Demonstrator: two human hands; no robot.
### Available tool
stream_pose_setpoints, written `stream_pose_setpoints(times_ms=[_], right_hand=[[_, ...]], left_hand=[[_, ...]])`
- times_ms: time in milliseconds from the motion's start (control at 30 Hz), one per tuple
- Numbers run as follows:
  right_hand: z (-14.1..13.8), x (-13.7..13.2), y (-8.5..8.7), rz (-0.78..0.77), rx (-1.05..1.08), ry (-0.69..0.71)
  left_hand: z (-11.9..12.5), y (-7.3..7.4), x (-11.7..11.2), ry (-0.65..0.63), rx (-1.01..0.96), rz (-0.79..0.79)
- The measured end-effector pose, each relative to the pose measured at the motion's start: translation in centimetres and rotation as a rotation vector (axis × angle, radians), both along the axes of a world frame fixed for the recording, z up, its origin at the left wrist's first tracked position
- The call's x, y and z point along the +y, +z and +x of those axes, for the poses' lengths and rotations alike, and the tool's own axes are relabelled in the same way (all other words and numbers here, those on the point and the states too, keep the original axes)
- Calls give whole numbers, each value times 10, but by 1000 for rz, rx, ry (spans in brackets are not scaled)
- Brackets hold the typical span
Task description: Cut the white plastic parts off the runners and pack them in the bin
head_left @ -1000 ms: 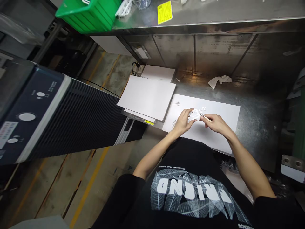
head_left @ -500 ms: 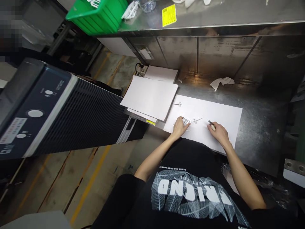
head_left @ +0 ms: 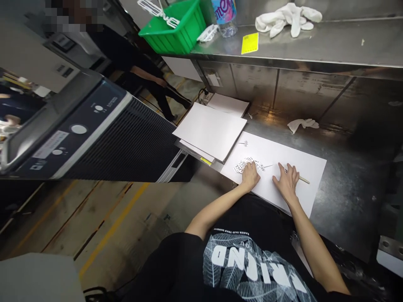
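Resting flat with fingers spread, both the left hand (head_left: 251, 176) and right hand (head_left: 287, 181) press the white sheet (head_left: 310, 167) near its near edge, bare metal bench (head_left: 352, 184) to the right.

I can't make out the small white cut-out pieces (head_left: 244, 164) beside my left hand (head_left: 251, 178); the clear plastic bottle (head_left: 224, 14) is cropped.

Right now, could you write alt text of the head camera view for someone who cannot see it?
A person's left hand touches small white cut-out pieces while the right hand lies flat beside a thin stick, all on a white sheet on a metal bench.
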State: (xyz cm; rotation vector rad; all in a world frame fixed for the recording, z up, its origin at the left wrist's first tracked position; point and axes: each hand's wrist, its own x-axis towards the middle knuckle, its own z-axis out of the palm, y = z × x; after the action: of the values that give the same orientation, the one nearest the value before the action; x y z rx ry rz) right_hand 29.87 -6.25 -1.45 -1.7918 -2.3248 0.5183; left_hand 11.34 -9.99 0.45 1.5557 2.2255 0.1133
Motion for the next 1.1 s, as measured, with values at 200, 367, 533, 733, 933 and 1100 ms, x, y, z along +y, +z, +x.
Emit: stream_pose_setpoints(times_ms=[200,367,533,733,933,1100], right_hand=[[-33,11,-9,12,150,157],[-46,2,-10,-52,239,12],[-54,-19,3,-116,352,-218],[-57,-93,46,-168,632,-597],[-133,-158,58,-28,1049,-965],[-166,-196,67,246,1273,-1178]], left_hand=[[-13,2,-4,-45,42,62],[-66,16,3,-117,-6,105],[-122,25,55,-108,-102,154],[-111,70,84,-150,-316,186],[-126,92,42,-358,-557,185],[-101,71,-46,-695,-965,-105]])
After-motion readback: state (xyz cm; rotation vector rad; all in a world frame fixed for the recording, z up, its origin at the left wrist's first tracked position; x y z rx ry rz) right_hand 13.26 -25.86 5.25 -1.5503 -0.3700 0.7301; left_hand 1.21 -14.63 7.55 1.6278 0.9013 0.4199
